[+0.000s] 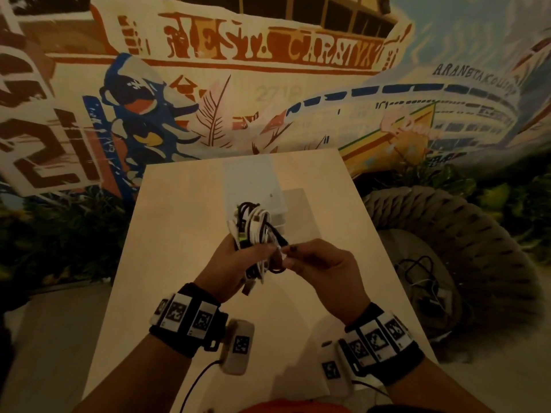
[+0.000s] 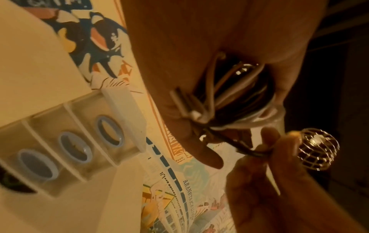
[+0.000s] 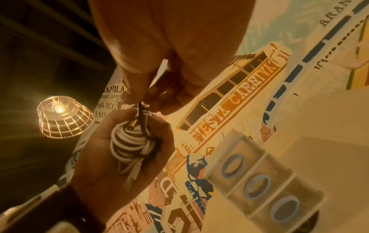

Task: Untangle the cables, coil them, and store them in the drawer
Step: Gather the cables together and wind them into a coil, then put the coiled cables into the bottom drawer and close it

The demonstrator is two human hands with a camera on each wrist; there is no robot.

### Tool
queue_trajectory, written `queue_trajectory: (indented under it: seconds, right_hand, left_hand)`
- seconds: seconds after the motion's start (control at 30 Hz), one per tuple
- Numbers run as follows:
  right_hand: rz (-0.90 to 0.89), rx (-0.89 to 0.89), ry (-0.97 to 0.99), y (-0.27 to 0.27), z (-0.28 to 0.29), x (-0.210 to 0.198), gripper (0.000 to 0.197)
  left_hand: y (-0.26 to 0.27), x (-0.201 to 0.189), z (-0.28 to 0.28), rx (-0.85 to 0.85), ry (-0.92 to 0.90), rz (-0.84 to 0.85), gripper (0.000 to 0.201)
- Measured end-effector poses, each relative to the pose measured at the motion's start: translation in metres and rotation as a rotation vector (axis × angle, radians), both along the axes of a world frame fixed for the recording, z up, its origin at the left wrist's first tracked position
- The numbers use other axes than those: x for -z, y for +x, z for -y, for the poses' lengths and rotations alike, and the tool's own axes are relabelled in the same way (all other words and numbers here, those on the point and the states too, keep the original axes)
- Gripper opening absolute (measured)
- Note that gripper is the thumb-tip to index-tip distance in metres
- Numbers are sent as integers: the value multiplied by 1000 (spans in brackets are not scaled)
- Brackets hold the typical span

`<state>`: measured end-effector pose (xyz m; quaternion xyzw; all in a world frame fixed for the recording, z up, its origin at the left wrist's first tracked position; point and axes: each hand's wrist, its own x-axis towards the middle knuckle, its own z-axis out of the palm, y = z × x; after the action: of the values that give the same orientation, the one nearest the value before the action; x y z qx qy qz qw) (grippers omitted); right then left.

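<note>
My left hand (image 1: 235,263) grips a tangled bundle of white and black cables (image 1: 253,228) above the middle of the pale table (image 1: 179,234). In the right wrist view the bundle (image 3: 129,141) lies coiled in the left palm. My right hand (image 1: 313,263) pinches a black cable strand (image 2: 245,149) that leads out of the bundle, its fingertips (image 3: 147,100) right against the left hand. Behind the hands stands the small white drawer unit (image 1: 256,180). Its three translucent fronts, each with a blue ring (image 2: 69,141), look closed.
A woven round seat (image 1: 447,234) stands right of the table with more dark and white cables (image 1: 423,272) lying on it. A painted wall rises just behind the table. A lit cage lamp (image 3: 63,116) hangs overhead. Thin leads run from my wrist bands across the table's near edge.
</note>
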<state>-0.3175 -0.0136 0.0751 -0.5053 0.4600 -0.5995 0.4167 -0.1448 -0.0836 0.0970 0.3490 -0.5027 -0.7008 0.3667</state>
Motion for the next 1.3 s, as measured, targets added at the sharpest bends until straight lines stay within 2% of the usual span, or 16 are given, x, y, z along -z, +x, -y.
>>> queue_trajectory:
  seconds: [0.07, 0.13, 0.23, 0.3, 0.37, 0.5, 0.6, 0.67, 0.73, 0.83, 0.93, 1.07, 1.13, 1.2, 1.23, 1.3]
  right_hand:
    - [105, -19, 66, 4, 4, -11, 35]
    - [115, -11, 124, 8, 9, -18, 40]
    - [211, -47, 232, 10, 17, -16, 40]
    - [236, -90, 277, 12, 20, -12, 27]
    - [133, -49, 257, 13, 24, -8, 11]
    - [-244, 125, 89, 13, 26, 14, 8]
    - [-601, 111, -60, 10, 22, 22, 10]
    - [-663, 90, -52, 11, 23, 20, 6]
    - [-634, 125, -47, 13, 25, 22, 4]
    - [-563, 159, 10, 16, 32, 27, 22]
    - [-506, 66, 73, 13, 38, 27, 38]
    - [-540, -48, 229, 12, 56, 30, 48]
    - [-420, -159, 274, 10, 67, 38, 42]
    - [-218, -265, 400, 4, 76, 57, 39]
    - [-99, -259, 482, 3, 80, 71, 38]
    - [145, -115, 709, 5, 88, 106, 29]
  left_hand:
    - [0, -2, 2, 19, -6, -3, 42]
    - [3, -1, 4, 51, 40, -59, 51]
    - [3, 0, 4, 97, 93, -98, 53]
    - [3, 1, 0, 96, 65, -105, 48]
    - [1, 6, -2, 77, 45, -97, 39]
    - [-8, 11, -8, -107, 49, -33, 42]
    - [-8, 17, -8, -208, 64, 0, 40]
    - [-4, 20, -7, -198, 48, 48, 42]
    - [-1, 24, -4, -161, 26, 98, 44]
    - [6, 26, 0, -87, 17, 123, 43]
    - [16, 27, 6, 27, -31, 193, 37]
    - [15, 28, 16, -18, -113, 303, 50]
    - [14, 25, 31, -45, -179, 362, 42]
    - [19, 21, 53, -75, -258, 452, 47]
    - [22, 19, 66, -90, -325, 539, 47]
    - [26, 16, 93, -104, -471, 754, 43]
